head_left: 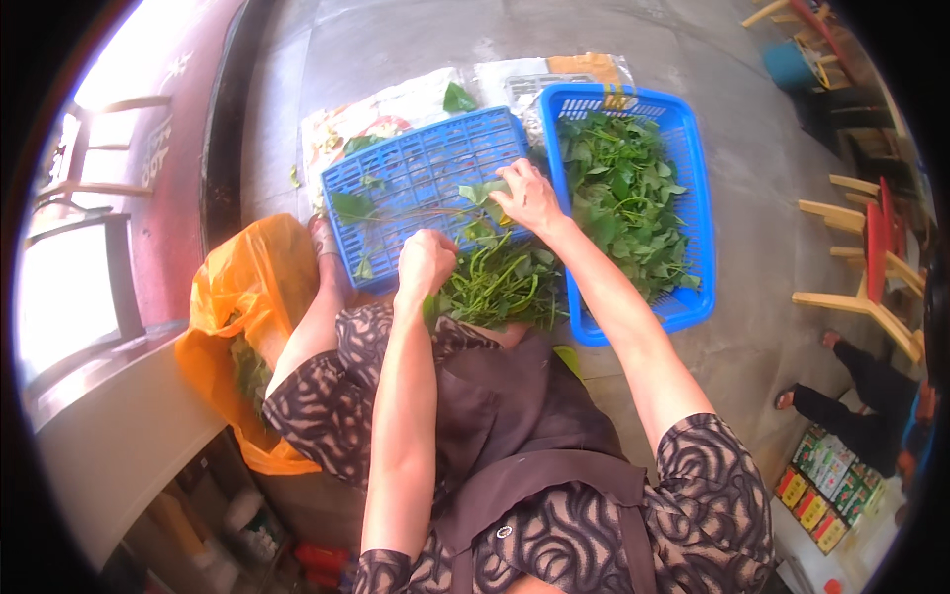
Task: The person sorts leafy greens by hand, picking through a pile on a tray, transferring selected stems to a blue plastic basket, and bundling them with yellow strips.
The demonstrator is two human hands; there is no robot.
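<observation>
My right hand (pixel 528 194) pinches a green leaf (pixel 481 192) above the right end of an upturned blue plastic crate (pixel 423 178). My left hand (pixel 428 261) is closed at the crate's near edge, beside a pile of leafy green stems (pixel 505 282); whether it grips a stem is hidden. Thin stems and a few loose leaves (pixel 353 207) lie across the crate's slatted top. Right of the crate stands a blue plastic basket (pixel 703 215) holding many leafy greens (pixel 623 193).
An orange plastic bag (pixel 252 260) with greens inside stands by my left leg. Flattened packaging (pixel 386 100) lies beyond the crate. Wooden stools (pixel 876 245) lie or stand at the right, near another person's legs (pixel 853 393) and several boxes (pixel 824 482).
</observation>
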